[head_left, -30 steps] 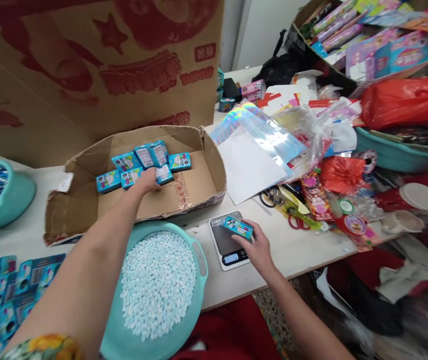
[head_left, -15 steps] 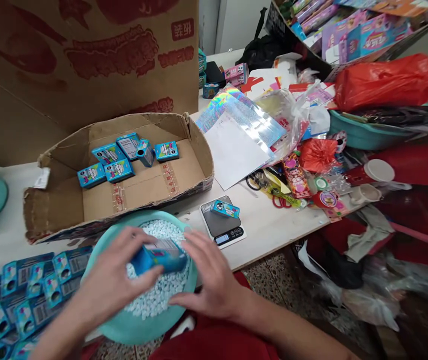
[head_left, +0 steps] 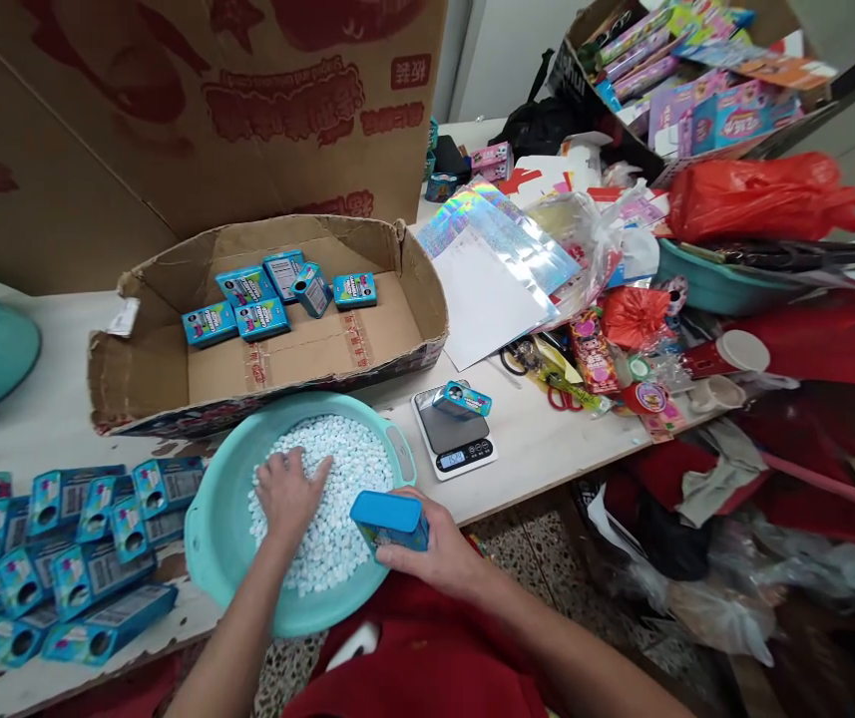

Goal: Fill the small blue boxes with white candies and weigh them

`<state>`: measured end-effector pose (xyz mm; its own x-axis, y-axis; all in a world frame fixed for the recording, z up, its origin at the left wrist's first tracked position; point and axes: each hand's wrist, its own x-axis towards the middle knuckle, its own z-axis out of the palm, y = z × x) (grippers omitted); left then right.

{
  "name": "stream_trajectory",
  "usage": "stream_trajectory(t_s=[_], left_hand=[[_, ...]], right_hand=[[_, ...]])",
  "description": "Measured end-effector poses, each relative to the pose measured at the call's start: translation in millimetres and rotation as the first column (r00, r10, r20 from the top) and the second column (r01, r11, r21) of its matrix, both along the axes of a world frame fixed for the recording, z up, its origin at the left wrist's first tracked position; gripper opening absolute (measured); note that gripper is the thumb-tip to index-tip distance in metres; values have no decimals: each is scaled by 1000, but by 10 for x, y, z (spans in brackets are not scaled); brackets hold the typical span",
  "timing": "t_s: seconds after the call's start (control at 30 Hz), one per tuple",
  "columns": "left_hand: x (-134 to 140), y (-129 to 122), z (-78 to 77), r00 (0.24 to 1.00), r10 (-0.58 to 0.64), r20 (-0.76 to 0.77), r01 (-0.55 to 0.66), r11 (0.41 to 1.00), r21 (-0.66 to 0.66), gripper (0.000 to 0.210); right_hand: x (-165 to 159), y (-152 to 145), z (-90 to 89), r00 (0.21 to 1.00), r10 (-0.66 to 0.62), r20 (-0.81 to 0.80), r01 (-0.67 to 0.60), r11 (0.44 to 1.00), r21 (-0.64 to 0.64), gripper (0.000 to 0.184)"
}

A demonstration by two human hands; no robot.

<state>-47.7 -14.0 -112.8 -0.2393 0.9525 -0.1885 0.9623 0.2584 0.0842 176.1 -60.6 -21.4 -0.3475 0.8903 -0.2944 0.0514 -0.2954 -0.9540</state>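
My left hand (head_left: 288, 504) reaches into a turquoise basin (head_left: 212, 543), fingers apart, with its fingertips among small white pellets (head_left: 341, 543). Over the basin's right rim, my right hand (head_left: 438, 543) grips a small blue carton (head_left: 389, 512), its plain blue end facing up. Just beyond, a digital scale (head_left: 455, 436) carries another blue carton (head_left: 464, 398), lying tilted on the plate. Several similar printed cartons (head_left: 260, 318) lie in an open cardboard tray (head_left: 322, 349) behind the basin. More cartons with round holes (head_left: 87, 578) are stacked at the left.
A tall cardboard box (head_left: 195, 150) stands behind the tray. At far left is another turquoise container (head_left: 4, 349). White paper (head_left: 487, 299), scissors (head_left: 566, 398), a red bag (head_left: 763, 199) and a paper cup (head_left: 718, 392) crowd the right side. The table edge runs beside the scale.
The blue carton was between both hands above the pellets. Now my right hand alone has it, further right and turned end up, while my left hand has gone down into the pellets.
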Motion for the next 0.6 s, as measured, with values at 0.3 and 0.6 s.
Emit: stream_trajectory(t_s=[0.3,0.6], left_hand=[[444,-449,154,947,-249,204,280,950,-139,33],[89,-526,73,400,370,838,-214,927,-307,31]], right_hand=[[-33,-74,-86,979,-200,-45,196,978,-75,47],[-181,-27,-86,928,-332,-168,285,924,-253,46]])
